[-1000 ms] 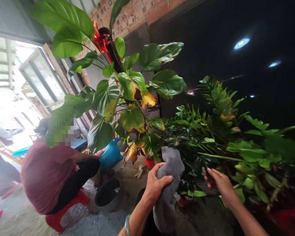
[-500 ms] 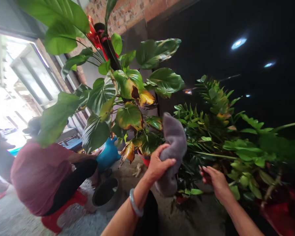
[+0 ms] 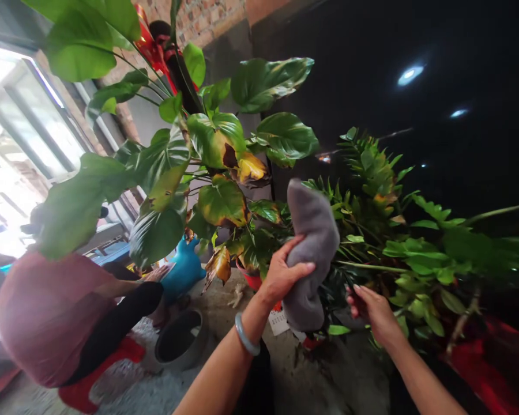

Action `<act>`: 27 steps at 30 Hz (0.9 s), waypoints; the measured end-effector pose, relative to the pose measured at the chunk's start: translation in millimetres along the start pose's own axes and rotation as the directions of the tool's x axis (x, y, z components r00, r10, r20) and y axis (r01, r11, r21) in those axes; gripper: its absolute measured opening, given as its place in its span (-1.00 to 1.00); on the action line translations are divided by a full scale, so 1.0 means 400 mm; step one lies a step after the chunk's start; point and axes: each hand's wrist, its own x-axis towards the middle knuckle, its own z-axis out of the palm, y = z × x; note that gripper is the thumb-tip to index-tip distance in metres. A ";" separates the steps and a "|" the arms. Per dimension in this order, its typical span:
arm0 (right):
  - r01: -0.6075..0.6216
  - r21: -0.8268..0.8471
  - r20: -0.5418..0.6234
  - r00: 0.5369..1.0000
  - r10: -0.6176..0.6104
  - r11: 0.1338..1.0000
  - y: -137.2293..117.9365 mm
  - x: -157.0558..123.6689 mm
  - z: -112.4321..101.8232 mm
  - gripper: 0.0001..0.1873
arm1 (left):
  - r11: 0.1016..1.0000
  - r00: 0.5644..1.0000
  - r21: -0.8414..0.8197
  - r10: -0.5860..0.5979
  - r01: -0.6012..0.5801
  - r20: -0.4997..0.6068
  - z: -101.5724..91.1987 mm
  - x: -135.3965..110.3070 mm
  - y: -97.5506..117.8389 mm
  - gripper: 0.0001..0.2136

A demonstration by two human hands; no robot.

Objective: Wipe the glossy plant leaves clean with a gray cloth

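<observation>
My left hand [image 3: 283, 274] is closed around a grey cloth [image 3: 310, 242], which it holds up against the dark green leaves of a bushy potted plant [image 3: 372, 230]. A pale bangle [image 3: 245, 335] sits on that wrist. My right hand [image 3: 372, 311] reaches into the lower leaves of the same plant, fingers curled about a stem or leaf that the foliage hides. To the left stands a taller plant with broad leaves [image 3: 216, 138], some yellowed and browned, tied with a red ribbon [image 3: 149, 49].
A person in a dark red shirt [image 3: 47, 314] crouches on a red stool [image 3: 99, 380] at the left. A grey pot [image 3: 179, 346], a blue object [image 3: 184, 271] and a red pot [image 3: 253, 279] stand on the concrete floor. Brick wall and dark panel behind.
My left hand has lifted the grey cloth higher, up onto the plant's leaves. My right hand stays among the lower leaves. The view has shifted right, so the crouching person sits further left.
</observation>
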 end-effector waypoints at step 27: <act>-0.052 -0.009 -0.028 0.998 0.052 0.999 -0.008 -0.005 -0.009 -0.74 | 1.000 0.998 0.007 -0.013 0.014 -0.067 -0.158 -0.055 0.130 -0.44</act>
